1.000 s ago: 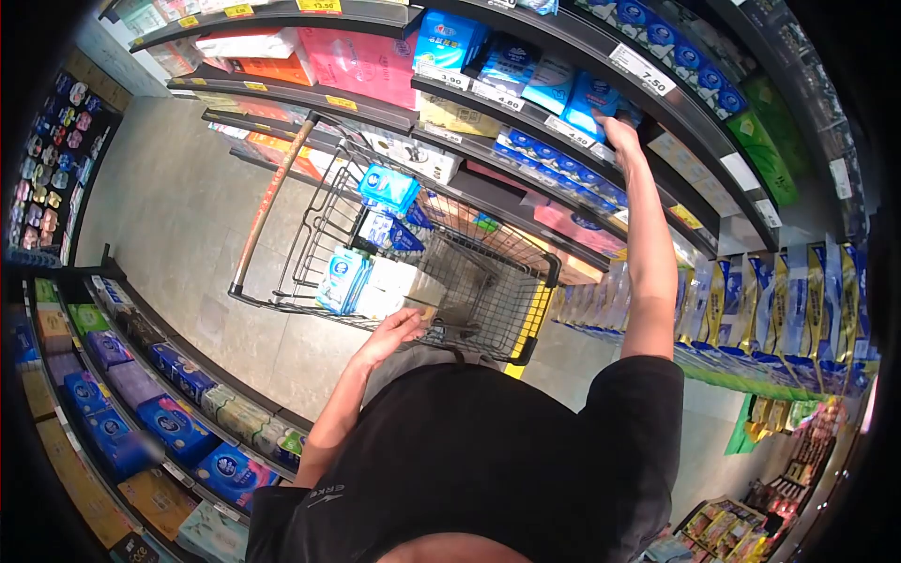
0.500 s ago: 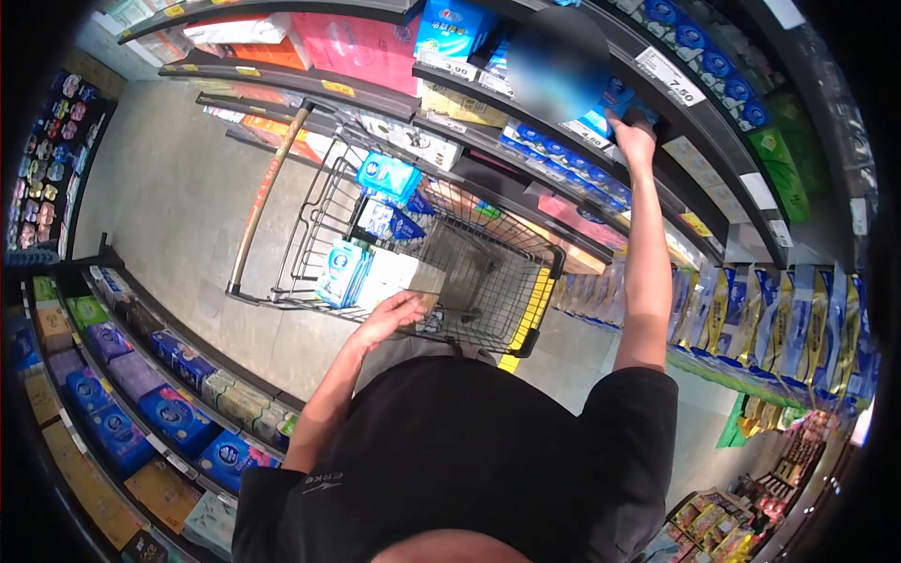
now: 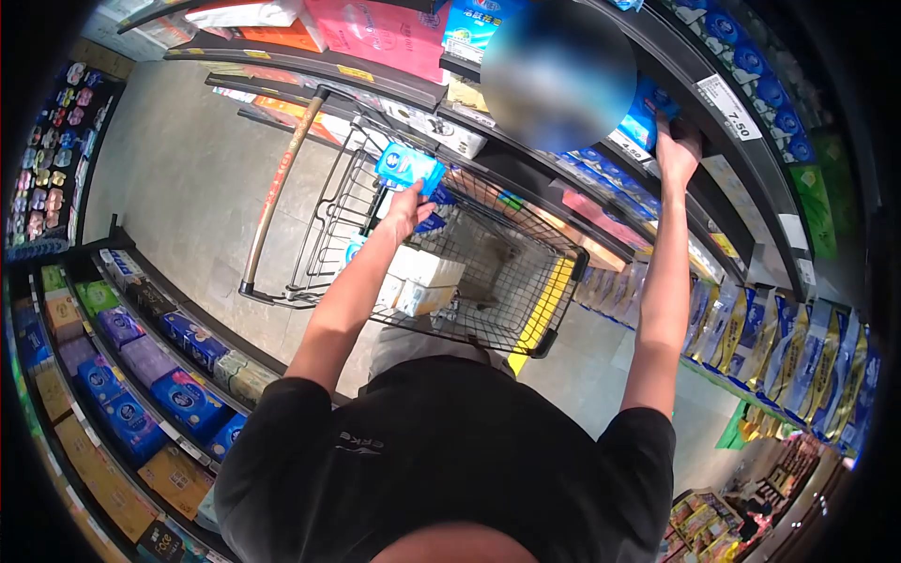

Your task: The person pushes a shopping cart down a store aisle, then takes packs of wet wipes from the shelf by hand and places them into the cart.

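Observation:
My left hand (image 3: 408,212) is over the cart, its fingers loosely apart. Its fingertips overlap the lower edge of a blue soft pack of wipes (image 3: 407,167) near the handle end; whether they touch it I cannot tell. At the shelf, my right hand (image 3: 678,155) has its thumb and fingers around the edge of a blue pack (image 3: 644,114) above a 4.50 price tag; some fingers are hidden. Inside the shopping cart (image 3: 507,300) are white tissue packs (image 3: 422,281), and a dark blue pack (image 3: 434,221) shows beside my left hand.
A shelf (image 3: 394,84) with pink, orange and blue packs runs along the cart's far side. Blue and yellow bags (image 3: 788,352) hang at the right. Another shelf of tissue packs (image 3: 188,399) stands at lower left. A round blur covers part of the upper shelf.
My left hand has moved up from the white packs to the blue pack of wipes. My right hand stays at the shelf pack. The whole view has shifted, with the cart further right.

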Motion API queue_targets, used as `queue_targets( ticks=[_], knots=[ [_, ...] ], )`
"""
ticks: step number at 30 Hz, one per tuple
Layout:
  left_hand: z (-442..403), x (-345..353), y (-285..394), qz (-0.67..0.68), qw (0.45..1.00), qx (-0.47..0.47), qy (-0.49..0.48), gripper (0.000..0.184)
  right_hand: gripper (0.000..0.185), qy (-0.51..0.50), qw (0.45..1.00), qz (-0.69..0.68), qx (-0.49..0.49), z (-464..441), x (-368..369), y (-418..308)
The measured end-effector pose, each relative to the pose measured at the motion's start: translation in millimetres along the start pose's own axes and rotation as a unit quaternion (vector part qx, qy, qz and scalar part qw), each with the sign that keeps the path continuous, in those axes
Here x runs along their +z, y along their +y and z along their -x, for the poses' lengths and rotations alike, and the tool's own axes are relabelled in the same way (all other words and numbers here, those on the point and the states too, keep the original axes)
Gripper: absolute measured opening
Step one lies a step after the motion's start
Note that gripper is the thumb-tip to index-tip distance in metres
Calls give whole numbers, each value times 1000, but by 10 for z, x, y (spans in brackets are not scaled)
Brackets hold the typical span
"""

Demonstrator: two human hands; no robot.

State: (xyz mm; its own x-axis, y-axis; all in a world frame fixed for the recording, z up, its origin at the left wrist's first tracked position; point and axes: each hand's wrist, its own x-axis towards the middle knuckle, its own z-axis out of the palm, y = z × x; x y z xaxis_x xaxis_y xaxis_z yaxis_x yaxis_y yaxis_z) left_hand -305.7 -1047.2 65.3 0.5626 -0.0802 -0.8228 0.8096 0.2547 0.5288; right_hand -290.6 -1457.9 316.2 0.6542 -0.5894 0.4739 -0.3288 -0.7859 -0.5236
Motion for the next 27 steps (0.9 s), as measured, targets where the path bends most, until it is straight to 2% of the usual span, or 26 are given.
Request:
queue_targets(
  ticks=[1, 3, 5, 7, 9, 11, 15, 17, 19, 21, 23, 24, 25, 26, 27],
  knots=[
    [-135, 43, 43, 23, 999, -28, 32, 32, 45, -2, 1000, 3, 3, 3, -10, -18],
    [-470, 4, -66, 50, 997, -49, 29, 26, 46, -5, 1000, 3, 3, -5, 2, 18],
    [-517, 69, -93, 72, 994, 24, 77, 20, 47, -7, 1000, 1, 2, -34, 13, 49],
    [-460, 111, -72, 33, 995, 13, 95, 18, 47, -18, 1000, -14, 1, -35, 9, 66],
    [-400, 98, -51, -8, 992, 66, 109, 20, 47, -14, 1000, -17, -3, -44, 9, 78],
    [-337, 83, -44, 19, 988, 88, 123, 23, 47, -9, 1000, -23, -8, -39, 15, 75],
    [251, 72, -47, 64, 981, 182, 17, 25, 41, 33, 998, -43, -15, -23, 34, 76],
    [547, 55, -141, 41, 977, 206, -42, 22, 35, 46, 996, -46, -54, -25, -4, 63],
    [873, 126, -250, -17, 974, 221, -47, 23, 29, 124, 983, -99, -94, 41, -68, -52],
    [1188, 205, -333, -37, 967, 227, -112, 21, 21, 194, 949, -60, -242, 159, -105, -58],
    [1485, 284, -376, -63, 952, 246, -173, 19, 17, 141, 933, -122, -306, 609, -210, -324],
    [1604, 340, -382, -98, 943, 261, -183, 18, 18, 16, 951, -136, -276, 966, -329, -503],
    [1722, 370, -399, -135, 933, 274, -191, 17, 21, -34, 929, -205, -305, 1246, -263, -530],
    [1830, 380, -407, -171, 921, 285, -204, 17, 33, -215, 934, -191, -215, 1557, -353, -610],
    [1938, 396, -412, -174, 919, 287, -207, 17, 52, -320, 915, -200, -146, 1907, -239, -475]
  ],
)
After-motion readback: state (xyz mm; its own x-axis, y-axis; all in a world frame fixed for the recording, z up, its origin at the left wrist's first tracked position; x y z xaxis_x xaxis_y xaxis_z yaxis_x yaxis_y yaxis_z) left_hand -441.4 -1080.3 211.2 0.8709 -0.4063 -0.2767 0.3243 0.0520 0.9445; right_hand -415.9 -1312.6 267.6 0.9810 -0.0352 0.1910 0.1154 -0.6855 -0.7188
